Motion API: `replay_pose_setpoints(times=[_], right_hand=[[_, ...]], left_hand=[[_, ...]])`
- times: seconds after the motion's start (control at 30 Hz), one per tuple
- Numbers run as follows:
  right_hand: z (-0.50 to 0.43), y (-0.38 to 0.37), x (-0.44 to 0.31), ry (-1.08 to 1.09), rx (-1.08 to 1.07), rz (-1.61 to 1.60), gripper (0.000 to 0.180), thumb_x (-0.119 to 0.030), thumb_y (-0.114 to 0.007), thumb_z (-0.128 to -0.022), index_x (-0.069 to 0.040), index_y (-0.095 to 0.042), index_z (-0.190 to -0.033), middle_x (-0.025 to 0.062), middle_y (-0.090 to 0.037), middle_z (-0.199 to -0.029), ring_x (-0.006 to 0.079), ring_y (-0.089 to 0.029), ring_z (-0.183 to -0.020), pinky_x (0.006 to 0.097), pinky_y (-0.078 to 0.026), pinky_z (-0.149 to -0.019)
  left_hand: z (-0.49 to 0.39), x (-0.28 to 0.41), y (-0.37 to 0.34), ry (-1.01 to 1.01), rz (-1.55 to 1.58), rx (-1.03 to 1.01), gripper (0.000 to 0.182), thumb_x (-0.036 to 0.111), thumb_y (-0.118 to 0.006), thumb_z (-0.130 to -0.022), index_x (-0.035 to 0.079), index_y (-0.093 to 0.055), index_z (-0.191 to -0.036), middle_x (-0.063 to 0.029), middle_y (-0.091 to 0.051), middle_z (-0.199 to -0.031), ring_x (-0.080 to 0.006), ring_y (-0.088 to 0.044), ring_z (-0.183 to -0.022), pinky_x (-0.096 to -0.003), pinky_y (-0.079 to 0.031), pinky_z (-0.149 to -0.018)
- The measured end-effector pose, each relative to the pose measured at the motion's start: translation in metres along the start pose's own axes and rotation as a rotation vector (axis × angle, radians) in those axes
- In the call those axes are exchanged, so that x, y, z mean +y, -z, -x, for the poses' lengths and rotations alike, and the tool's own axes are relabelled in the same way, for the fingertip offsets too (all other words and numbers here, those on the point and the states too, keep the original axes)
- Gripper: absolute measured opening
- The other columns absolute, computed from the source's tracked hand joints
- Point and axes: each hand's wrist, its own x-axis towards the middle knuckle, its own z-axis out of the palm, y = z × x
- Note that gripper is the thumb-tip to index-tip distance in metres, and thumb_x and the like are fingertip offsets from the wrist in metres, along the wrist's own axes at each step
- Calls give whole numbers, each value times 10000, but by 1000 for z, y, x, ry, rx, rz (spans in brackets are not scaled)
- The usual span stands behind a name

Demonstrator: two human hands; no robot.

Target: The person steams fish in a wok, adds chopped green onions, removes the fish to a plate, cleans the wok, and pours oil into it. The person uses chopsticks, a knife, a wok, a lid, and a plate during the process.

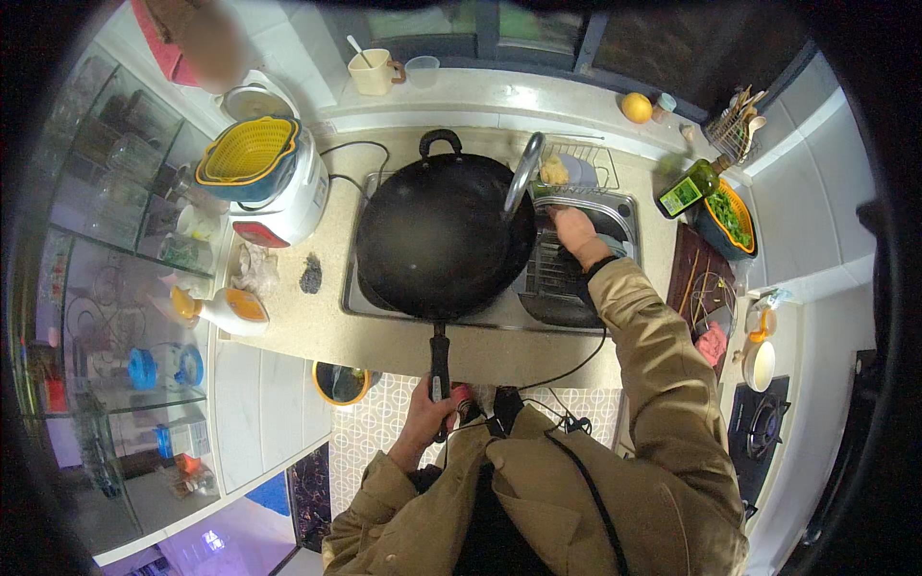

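Observation:
My left hand (421,417) grips the long black handle (438,353) of a large black wok (439,230). The wok lies over the left part of a steel sink (347,288), its open side up and its loop handle (440,138) pointing to the window. Above its right edge arches the chrome faucet (527,169). My right hand (576,234) reaches over the right basin near the faucet; its fingertips are partly hidden, and I cannot tell if they hold anything. Under that wrist sit a slotted drain rack (544,270) and a dark pan (555,309).
Left stands a white rice cooker (288,209) carrying a yellow colander (252,151), with a spray bottle (234,309) nearby. Behind the sink is a wire rack (605,162). Rightward are an oil bottle (688,189), leafy greens (729,216), a cutting board (688,266) and a gas stove (763,425).

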Motion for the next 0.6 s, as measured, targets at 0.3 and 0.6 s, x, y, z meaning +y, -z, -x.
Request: replay_pose_setpoints(times=[0.3,0.6], right_hand=[[1,9,12,47,25,-202,272,-143,-477,-856,-135,-629,-1081,190,-628,-871,361,-612,-775,449,-488,-667],[2,9,17,44,15,-197,261,-237,-457,-906,-117,-627,-1062,193,-630,-940,362,-607,-815,460,-480,-698]], left_hand=[[65,13,35,204,-215,26,267,-2,-569,-735,17,-414,-952,-51,-488,-638,-127,-477,-415,-264,-392,-368],[30,6,29,74,-337,147,238,3,-560,-767,36,-392,-932,-50,-474,-611,-124,-482,-421,-271,-401,-375]])
